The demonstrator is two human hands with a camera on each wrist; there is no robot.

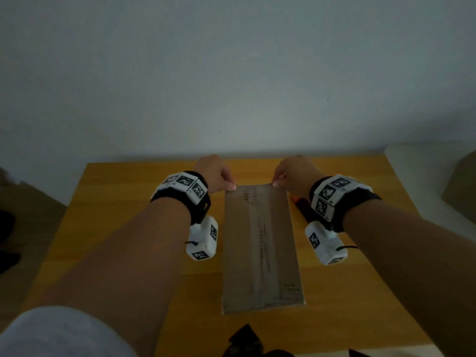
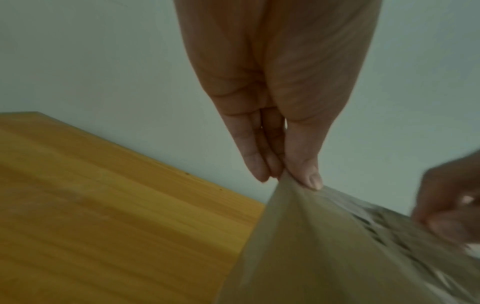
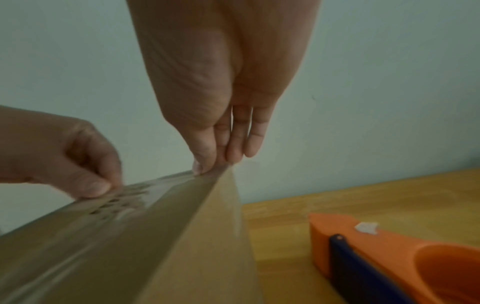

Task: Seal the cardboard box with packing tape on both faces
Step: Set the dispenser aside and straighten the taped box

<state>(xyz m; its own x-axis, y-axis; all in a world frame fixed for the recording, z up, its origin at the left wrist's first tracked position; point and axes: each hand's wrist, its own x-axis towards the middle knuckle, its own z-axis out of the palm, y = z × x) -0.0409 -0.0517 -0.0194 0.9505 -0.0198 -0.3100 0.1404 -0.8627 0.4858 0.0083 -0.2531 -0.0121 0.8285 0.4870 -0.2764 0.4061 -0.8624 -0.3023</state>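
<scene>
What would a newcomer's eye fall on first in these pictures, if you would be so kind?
First, the long cardboard box lying down the middle of the yellow wooden table, with the left hand and the right hand each pinching a far corner of it. Next, the orange tape dispenser on the table just right of the box, below the right wrist.

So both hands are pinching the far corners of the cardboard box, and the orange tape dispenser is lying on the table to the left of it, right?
Not quite: the orange tape dispenser lies right of the cardboard box, as the right wrist view shows. The left hand and right hand do pinch its far corners.
</scene>
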